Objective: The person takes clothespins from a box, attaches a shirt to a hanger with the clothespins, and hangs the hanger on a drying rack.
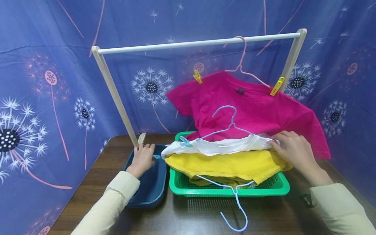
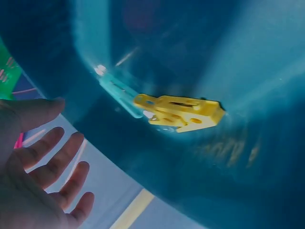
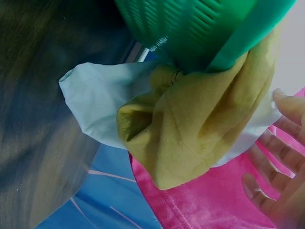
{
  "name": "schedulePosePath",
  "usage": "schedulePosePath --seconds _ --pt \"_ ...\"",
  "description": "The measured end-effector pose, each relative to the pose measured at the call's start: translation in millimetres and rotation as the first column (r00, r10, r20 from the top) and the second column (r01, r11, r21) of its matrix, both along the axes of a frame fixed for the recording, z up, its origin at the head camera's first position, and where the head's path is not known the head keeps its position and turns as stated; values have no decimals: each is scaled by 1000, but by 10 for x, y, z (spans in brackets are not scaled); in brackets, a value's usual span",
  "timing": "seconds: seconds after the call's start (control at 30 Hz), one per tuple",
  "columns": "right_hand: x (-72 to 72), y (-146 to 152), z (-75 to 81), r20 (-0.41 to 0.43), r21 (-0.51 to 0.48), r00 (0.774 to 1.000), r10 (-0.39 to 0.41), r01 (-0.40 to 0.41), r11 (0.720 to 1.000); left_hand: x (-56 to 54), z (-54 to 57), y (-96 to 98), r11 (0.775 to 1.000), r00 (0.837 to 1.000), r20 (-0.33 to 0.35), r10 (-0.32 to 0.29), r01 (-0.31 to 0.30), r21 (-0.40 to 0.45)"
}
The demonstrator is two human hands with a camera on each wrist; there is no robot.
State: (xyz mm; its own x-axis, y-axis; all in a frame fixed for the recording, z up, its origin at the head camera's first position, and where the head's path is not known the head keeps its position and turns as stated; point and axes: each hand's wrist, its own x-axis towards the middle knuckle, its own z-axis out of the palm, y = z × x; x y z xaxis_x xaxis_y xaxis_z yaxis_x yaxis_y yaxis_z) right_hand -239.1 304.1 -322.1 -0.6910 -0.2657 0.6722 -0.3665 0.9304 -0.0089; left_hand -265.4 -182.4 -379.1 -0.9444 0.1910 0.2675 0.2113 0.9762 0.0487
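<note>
My left hand (image 1: 143,159) is over the left side of the dark blue bin (image 1: 158,192). The left wrist view shows its fingers loosely bent, with nothing between them. Inside the bin lie a yellow clothespin (image 2: 183,112) and a light blue clothespin (image 2: 119,93). My right hand (image 1: 296,151) pinches the right shoulder of a white T-shirt (image 1: 218,147) between thumb and fingers. A light blue hanger (image 1: 232,122) is in its neck, and a light blue clothespin (image 1: 185,141) clips its left shoulder. A yellow T-shirt (image 1: 229,164) with another hanger (image 1: 238,199) lies in front.
Under the shirts stands a green basket (image 1: 229,192). Behind, a pink T-shirt (image 1: 235,104) hangs by a pink hanger (image 1: 242,58) from the rack's white bar (image 1: 176,44), with yellow clothespins (image 1: 277,86) on its shoulders. A patterned blue curtain (image 1: 44,107) surrounds the brown table (image 1: 97,173).
</note>
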Motion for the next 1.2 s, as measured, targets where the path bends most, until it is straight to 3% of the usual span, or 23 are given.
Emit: schedulePosePath --seconds 0.6,0.97,1.2 --pt "-2 12 -9 -13 1 1000 9 -9 1000 -149 -205 -19 985 993 87 82 -68 -161" --pt "2 3 -12 0 8 1000 -2 2 1000 -197 -329 -74 982 985 131 116 -94 -161" --pt "1 5 -16 2 10 1000 -2 2 1000 -193 -377 -104 984 986 133 100 -79 -161"
